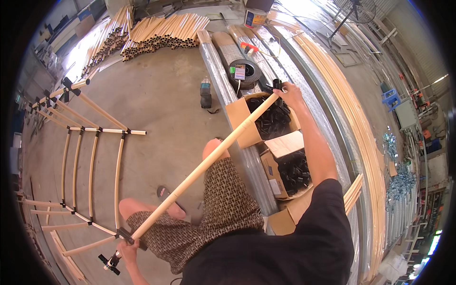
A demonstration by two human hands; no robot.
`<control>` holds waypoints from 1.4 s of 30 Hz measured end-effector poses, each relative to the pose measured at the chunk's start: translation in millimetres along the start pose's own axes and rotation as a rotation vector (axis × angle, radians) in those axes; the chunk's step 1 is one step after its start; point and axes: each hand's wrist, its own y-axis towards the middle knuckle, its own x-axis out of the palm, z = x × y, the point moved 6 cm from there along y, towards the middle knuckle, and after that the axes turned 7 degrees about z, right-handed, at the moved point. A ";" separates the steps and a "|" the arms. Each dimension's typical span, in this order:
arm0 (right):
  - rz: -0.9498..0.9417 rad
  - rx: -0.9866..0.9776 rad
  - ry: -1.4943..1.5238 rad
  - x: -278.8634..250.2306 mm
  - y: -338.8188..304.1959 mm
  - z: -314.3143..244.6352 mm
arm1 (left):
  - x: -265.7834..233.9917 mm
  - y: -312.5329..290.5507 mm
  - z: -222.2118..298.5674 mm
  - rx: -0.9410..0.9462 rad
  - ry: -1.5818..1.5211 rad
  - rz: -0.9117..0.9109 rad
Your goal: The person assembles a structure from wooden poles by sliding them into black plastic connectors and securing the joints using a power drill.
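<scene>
Concrete floor (166,95) fills most of what I see from my station, with a big frame of tan pipes (111,130) joined by black fittings standing at the left and a stack of cut pipes (164,33) at the back. Across the middle runs the long pipe (207,163), pale tan, straight, smooth and slightly glossy, with faint darker rings along its length. It slants over the person's patterned shorts (230,190), from low on the left to high on the right. Beside it, to the right, stand two open cardboard boxes, the upper box (241,121) and the lower box (273,175), both filled with black fittings.

My right hand (290,95) is at the pipe's upper end, its fingers bent in and closed on it, right beside a black connector (277,84). My left hand (129,250) is at the lower end, just under it, fingers curled (a dark joint (125,234) crowds that spot, so I cannot tell how tightly they close, or whether on pipe or fitting).
</scene>
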 end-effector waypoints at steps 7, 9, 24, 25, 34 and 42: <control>0.150 0.001 0.139 17.9 -8.3 2.2 | -13.8 7.2 11.1 0.058 0.026 0.054; 0.204 -0.053 0.096 16.2 -0.3 3.7 | -13.4 13.8 5.7 0.103 0.061 0.064; 0.098 0.013 0.306 -13.9 -54.0 -35.0 | 7.0 0.9 -1.3 0.126 0.023 0.115; 0.121 -0.017 0.352 -15.6 -59.9 -41.8 | 10.4 4.7 -3.2 0.094 -0.005 0.088; -0.026 -0.142 0.481 9.8 -164.0 -197.7 | 28.1 4.4 -1.8 0.200 0.068 0.197; -0.097 -0.073 0.680 96.7 -291.3 -281.1 | 11.9 -5.7 24.5 0.132 0.023 0.212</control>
